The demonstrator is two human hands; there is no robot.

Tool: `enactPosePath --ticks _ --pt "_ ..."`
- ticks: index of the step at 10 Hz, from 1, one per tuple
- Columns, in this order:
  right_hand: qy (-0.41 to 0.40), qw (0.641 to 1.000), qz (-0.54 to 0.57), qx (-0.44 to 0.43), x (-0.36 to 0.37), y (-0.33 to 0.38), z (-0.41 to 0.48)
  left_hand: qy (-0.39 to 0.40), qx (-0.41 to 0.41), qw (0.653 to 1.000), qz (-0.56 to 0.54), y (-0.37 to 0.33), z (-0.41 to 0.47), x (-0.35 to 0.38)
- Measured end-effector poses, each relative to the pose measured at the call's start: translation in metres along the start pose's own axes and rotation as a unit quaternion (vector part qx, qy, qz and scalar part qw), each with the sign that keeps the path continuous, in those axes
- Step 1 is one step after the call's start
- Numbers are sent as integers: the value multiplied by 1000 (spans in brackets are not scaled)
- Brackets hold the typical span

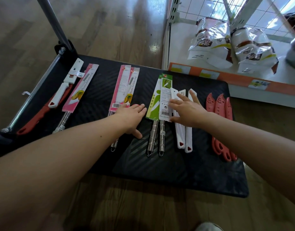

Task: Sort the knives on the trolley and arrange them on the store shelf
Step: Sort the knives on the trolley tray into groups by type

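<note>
Both hands lie flat with fingers straight, gripping nothing: the left hand (131, 114) rests on the lower end of the pink-packed knives (121, 87), and the right hand (186, 112) presses across the white knives (180, 137) and the edge of the green-packed knives (154, 104). Red knives (220, 104) sit just outside the right hand, close to the trolley (176, 172) edge (a careless sideways sweep could push them off). Sliding packs might also overlap and mix the groups. Bare deck lies nearer the person than both hands; the shelf (235, 77) stands beyond the right hand.
</note>
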State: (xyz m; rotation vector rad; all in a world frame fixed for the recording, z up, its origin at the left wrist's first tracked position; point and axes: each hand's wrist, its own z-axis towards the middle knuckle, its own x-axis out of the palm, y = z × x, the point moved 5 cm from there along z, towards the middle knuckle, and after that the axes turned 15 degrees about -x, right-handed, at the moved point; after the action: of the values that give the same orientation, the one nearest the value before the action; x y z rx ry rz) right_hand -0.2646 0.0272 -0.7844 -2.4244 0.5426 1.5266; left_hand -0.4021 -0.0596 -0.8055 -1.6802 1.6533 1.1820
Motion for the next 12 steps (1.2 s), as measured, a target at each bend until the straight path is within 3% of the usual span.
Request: enactPosePath --ticks 7,12 --pt "25 998 33 56 10 -24 -18 1 0 1000 6 -1 3 3" --pt "12 998 49 31 16 -2 8 -4 -13 1000 -11 6 3 4"
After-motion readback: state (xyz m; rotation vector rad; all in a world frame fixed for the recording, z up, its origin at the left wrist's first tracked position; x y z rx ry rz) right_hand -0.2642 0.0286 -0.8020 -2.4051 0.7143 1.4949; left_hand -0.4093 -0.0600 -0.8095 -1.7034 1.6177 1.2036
